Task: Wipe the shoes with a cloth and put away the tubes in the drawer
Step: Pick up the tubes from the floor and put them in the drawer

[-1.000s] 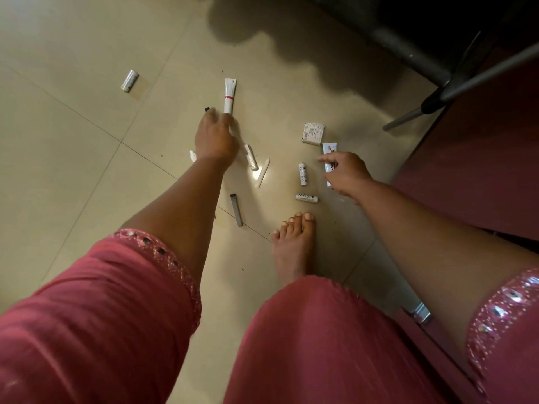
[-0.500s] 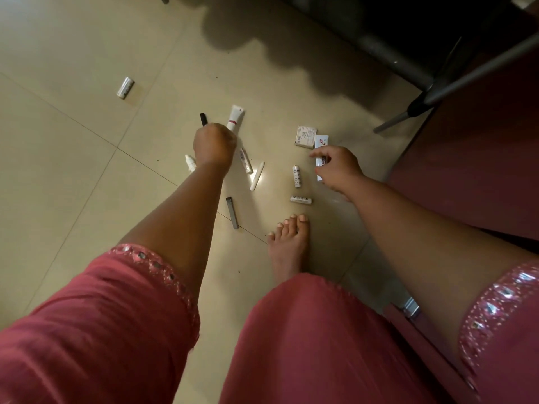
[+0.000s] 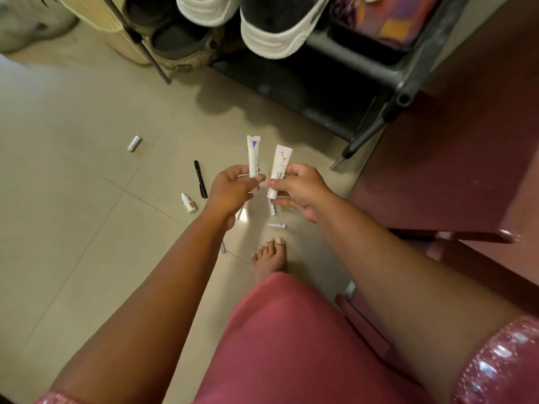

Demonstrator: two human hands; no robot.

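Note:
My left hand [image 3: 232,191] grips a white tube with a blue mark [image 3: 253,156], held upright above the floor. My right hand [image 3: 300,189] pinches a second white tube with reddish print [image 3: 280,167] right beside it. On the tiles below lie more small tubes: one silver [image 3: 134,143] far left, one white [image 3: 276,225] near my toes, another [image 3: 272,208] under my right hand. A small white dropper bottle [image 3: 188,202] and a black pen [image 3: 200,179] lie left of my left hand. Dark shoes with white soles [image 3: 271,30] sit on the rack.
A dark shoe rack [image 3: 364,91] stands at the back, with brown sandals [image 3: 180,51] on the floor under it. A maroon cabinet [image 3: 455,158] with an edge jutting out fills the right side. My bare foot [image 3: 269,258] rests on the tiles.
Both hands have risen off the floor, each now holding a white tube, and come together. The view has tilted up, bringing the shoe rack and shoes into sight.

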